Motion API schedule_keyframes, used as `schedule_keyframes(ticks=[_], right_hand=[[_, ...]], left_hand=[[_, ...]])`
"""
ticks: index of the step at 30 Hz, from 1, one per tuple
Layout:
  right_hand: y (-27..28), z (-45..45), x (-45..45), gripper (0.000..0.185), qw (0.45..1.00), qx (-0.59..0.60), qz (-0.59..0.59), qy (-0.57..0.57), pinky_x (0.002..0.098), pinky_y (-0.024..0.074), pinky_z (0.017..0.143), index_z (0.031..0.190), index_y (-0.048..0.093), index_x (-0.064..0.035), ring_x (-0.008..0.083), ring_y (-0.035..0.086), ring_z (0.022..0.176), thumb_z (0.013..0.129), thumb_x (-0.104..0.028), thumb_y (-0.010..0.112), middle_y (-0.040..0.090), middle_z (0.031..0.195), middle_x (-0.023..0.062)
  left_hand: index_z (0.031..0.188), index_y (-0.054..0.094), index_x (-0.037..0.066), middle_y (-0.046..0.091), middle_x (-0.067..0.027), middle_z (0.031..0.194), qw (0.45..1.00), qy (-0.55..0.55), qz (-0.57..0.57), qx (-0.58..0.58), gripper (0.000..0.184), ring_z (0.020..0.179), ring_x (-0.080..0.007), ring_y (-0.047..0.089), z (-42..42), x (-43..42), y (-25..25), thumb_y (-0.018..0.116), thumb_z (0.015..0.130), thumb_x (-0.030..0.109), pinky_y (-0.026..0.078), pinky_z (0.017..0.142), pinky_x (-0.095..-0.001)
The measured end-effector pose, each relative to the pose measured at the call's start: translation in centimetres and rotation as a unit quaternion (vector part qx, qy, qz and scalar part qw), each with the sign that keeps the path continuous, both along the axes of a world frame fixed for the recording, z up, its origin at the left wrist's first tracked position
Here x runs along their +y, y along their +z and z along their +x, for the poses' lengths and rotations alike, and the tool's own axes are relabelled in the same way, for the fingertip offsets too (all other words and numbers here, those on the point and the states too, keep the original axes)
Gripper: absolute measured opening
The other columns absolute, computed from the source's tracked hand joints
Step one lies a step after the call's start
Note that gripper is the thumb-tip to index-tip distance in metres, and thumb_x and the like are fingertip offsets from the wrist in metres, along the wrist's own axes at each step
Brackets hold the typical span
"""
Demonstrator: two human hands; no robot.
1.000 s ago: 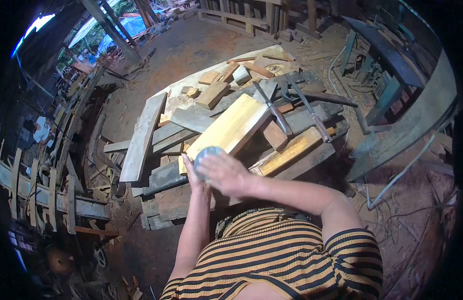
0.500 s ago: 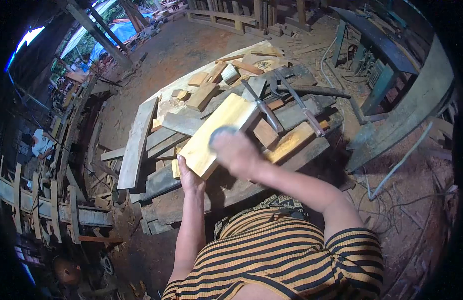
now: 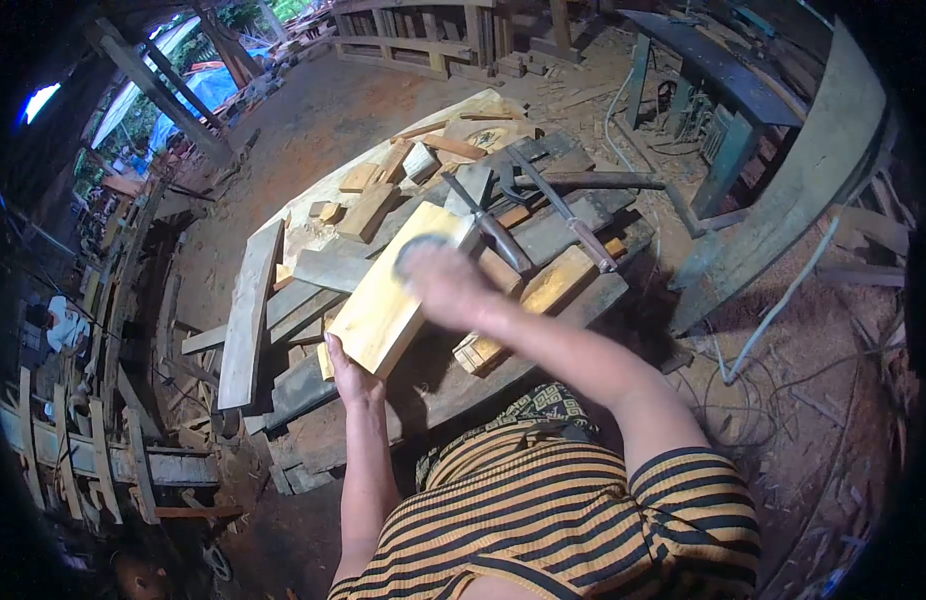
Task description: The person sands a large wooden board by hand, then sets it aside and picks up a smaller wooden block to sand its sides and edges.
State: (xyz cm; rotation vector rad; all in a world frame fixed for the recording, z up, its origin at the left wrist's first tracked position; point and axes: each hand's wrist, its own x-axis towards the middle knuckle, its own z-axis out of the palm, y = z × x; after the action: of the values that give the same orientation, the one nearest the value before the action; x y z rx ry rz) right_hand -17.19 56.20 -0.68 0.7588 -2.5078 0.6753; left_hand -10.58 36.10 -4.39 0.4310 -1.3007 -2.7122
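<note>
A pale yellow wooden board (image 3: 381, 312) lies tilted over the pile of wood, its near end raised in my left hand (image 3: 355, 376), whose fingers wrap round its lower left corner. On the board's upper face, towards its far end, my right hand (image 3: 445, 284) presses a round grey-blue object (image 3: 415, 250), partly hidden under the fingers and blurred. To the right of the board lie a chisel-like tool (image 3: 501, 240) and a long tool with a wooden handle (image 3: 589, 244). A yellowish block (image 3: 558, 282) sits below them.
Grey planks (image 3: 251, 310) lie left of the board. Wood blocks (image 3: 368, 212) and shavings cover the far side of the bench. A dark metal table (image 3: 718, 70) stands at the back right, with a hose (image 3: 783, 305) nearer. A person (image 3: 67, 324) is at the far left.
My right hand has slid with the round object from the board's near end towards its far end. My left hand now grips the corner from the side. The whole view has shifted.
</note>
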Motion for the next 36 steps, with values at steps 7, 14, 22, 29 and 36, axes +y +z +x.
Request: schedule_keyframes(ticks=[7,14,22,29,36], right_hand=[[2.9,3.1,-3.8,0.018,0.977,-0.049,0.057,0.197,0.0425,0.0439,0.084,0.091,0.061,-0.0057,0.0329,0.056,0.095,0.080,-0.017,0.051,0.060,0.096,0.0152],[-0.9,-7.1,1.3,0.028,0.988,-0.023,0.009,-0.155,0.0461,0.0412,0.094,0.108,0.061,-0.0075,0.0261,0.053,0.111,0.088,-0.022,0.048,0.059,0.113,0.0108],[1.8,3.6,-8.0,0.032,0.960,-0.012,-0.018,0.278,0.0402,0.0368,0.099,0.111,0.060,-0.0073,0.0291,0.051,0.111,0.086,-0.024,0.050,0.058,0.112,0.0134],[-0.7,-6.1,0.2,0.043,0.988,-0.145,0.044,-0.017,0.0454,0.0211,0.111,0.130,0.049,-0.0109,0.0279,0.034,0.133,0.092,-0.031,0.044,0.040,0.142,0.0113],[-0.4,-5.2,0.0,0.046,0.987,-0.140,0.066,-0.035,0.0476,0.0172,0.112,0.133,0.048,-0.0155,0.0249,0.030,0.135,0.093,-0.037,0.043,0.038,0.144,0.0076]], left_hand=[[0.125,0.048,0.004,0.056,-0.0138,0.123,0.997,-0.034,0.065,-0.009,0.056,0.111,-0.0273,0.056,0.2,-0.8,-0.2,0.042,0.094,0.050,0.044,0.096,-0.0439],[0.130,0.043,0.005,0.053,-0.0131,0.127,0.999,0.000,0.019,0.033,0.054,0.114,-0.0273,0.054,0.1,-0.3,-0.4,0.040,0.096,0.047,0.042,0.097,-0.0413],[0.131,0.040,0.006,0.049,-0.0121,0.131,0.997,-0.031,0.015,0.073,0.054,0.118,-0.0264,0.052,0.4,-0.4,-0.4,0.028,0.099,0.047,0.043,0.098,-0.0427],[0.132,0.040,0.006,0.050,-0.0143,0.128,0.999,-0.008,0.035,-0.008,0.051,0.113,-0.0295,0.054,-0.6,-0.9,-0.7,0.026,0.100,0.043,0.046,0.095,-0.0435],[0.135,0.037,0.006,0.052,-0.0192,0.124,0.865,-0.265,-0.341,-0.254,0.069,0.111,-0.0320,0.057,2.0,-4.6,6.2,0.045,0.089,0.058,0.050,0.088,-0.0435]])
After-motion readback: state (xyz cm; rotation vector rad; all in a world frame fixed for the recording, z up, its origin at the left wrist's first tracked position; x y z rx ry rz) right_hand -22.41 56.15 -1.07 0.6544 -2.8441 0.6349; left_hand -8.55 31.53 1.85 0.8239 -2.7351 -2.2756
